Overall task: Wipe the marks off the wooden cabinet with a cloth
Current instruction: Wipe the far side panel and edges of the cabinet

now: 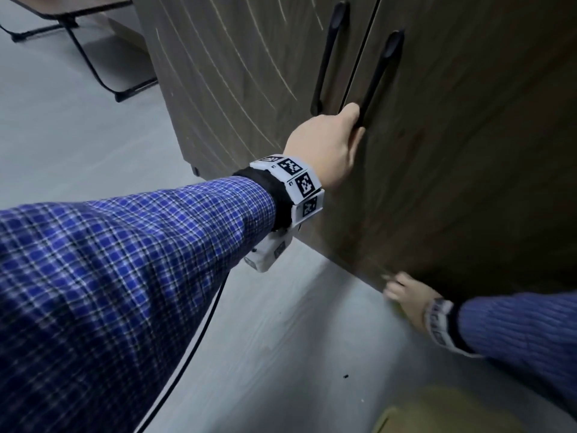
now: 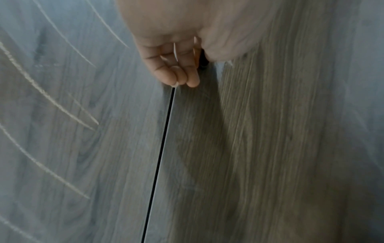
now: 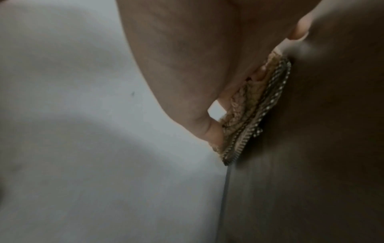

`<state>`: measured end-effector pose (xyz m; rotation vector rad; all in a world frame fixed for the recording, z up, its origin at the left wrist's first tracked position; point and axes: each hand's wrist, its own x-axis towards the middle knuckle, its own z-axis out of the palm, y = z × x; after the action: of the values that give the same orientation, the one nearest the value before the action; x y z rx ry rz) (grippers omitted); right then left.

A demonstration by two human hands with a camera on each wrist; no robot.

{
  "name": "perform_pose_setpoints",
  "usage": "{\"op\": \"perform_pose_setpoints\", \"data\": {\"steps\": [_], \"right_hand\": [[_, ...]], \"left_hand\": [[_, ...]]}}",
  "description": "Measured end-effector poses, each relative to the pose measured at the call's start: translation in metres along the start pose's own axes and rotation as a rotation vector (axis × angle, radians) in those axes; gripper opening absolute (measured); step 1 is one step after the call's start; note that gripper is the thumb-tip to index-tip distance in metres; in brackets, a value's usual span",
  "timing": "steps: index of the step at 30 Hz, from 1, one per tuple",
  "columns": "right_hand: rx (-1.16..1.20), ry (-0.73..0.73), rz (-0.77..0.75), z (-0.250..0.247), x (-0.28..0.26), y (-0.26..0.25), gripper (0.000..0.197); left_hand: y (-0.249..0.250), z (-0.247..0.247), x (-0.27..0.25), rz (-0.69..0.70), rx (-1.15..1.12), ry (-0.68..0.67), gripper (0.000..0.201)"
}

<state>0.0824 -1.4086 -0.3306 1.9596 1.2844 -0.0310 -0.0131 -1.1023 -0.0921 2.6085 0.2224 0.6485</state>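
The wooden cabinet (image 1: 468, 151) has two doors with black bar handles. Long pale curved marks (image 1: 237, 76) cross the left door and show again as marks (image 2: 51, 98) in the left wrist view. My left hand (image 1: 327, 145) grips the lower end of the right door's handle (image 1: 379, 73), its fingers (image 2: 176, 72) curled round it. Low down, my right hand (image 1: 406, 295) is blurred and presses a yellowish knitted cloth (image 3: 249, 118) against the bottom of the right door, the thumb (image 3: 212, 131) pinching the cloth's edge.
A grey floor (image 1: 281, 339) runs along the cabinet's base. A black-legged folding table (image 1: 93, 67) stands at the upper left. A black cable (image 1: 199, 332) hangs under my left arm. A yellowish object (image 1: 437, 410) lies at the bottom right.
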Motion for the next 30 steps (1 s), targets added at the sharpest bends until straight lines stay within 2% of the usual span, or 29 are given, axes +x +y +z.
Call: {"op": "perform_pose_setpoints", "data": {"steps": [1,2,4,6,7,9,10,14,16,18,20,21,22,24,27,30], "right_hand": [[-0.043,0.103,0.003,-0.057,0.008,-0.004,0.049],[-0.114,0.136,-0.093,-0.098,0.028,-0.013,0.045],[-0.21,0.021,-0.237,-0.164,0.071,-0.023,0.038],[-0.323,-0.045,-0.191,-0.215,0.086,-0.022,0.035],[-0.352,-0.013,-0.216,-0.222,0.087,-0.018,0.034],[-0.347,-0.011,-0.28,-0.211,0.062,-0.007,0.038],[-0.308,-0.063,-0.314,-0.194,0.041,-0.001,0.043],[-0.349,-0.438,-0.453,-0.095,-0.08,0.027,0.045],[-0.36,-0.546,-0.388,-0.078,-0.13,0.045,0.048],[-0.333,-0.559,-0.342,-0.093,-0.156,0.065,0.049],[-0.262,-0.403,-0.304,-0.128,-0.166,0.086,0.051],[-0.245,-0.24,-0.253,-0.146,-0.169,0.099,0.054],[-0.228,-0.173,-0.176,-0.169,-0.174,0.115,0.056],[-0.222,-0.062,-0.122,-0.208,-0.189,0.15,0.052],[-0.298,0.135,-0.183,-0.268,-0.22,0.205,0.04],[-0.324,0.241,-0.159,-0.323,-0.245,0.248,0.04]], "left_hand": [[-0.001,-0.001,0.0,-0.003,0.003,-0.008,0.026],[-0.002,-0.002,0.0,0.001,0.01,-0.013,0.025],[-0.003,-0.004,0.001,0.014,0.026,-0.025,0.026],[-0.003,-0.008,0.002,0.022,0.026,-0.034,0.024],[-0.003,-0.009,0.003,0.025,0.03,-0.038,0.023],[-0.001,-0.013,0.004,0.017,0.054,-0.055,0.021],[0.0,-0.015,0.005,0.005,0.06,-0.068,0.02],[0.009,-0.025,0.01,-0.042,0.061,-0.136,0.021],[0.016,-0.033,0.014,-0.057,0.059,-0.204,0.019],[0.021,-0.042,0.023,-0.036,0.096,-0.27,0.024],[0.025,-0.05,0.03,-0.01,0.143,-0.32,0.031],[0.027,-0.056,0.033,-0.004,0.158,-0.323,0.033],[0.029,-0.062,0.036,-0.001,0.169,-0.316,0.034],[0.037,-0.078,0.042,0.006,0.165,-0.284,0.034],[0.053,-0.107,0.056,0.018,0.164,-0.29,0.031],[0.067,-0.132,0.079,0.007,0.234,-0.366,0.031]]}}
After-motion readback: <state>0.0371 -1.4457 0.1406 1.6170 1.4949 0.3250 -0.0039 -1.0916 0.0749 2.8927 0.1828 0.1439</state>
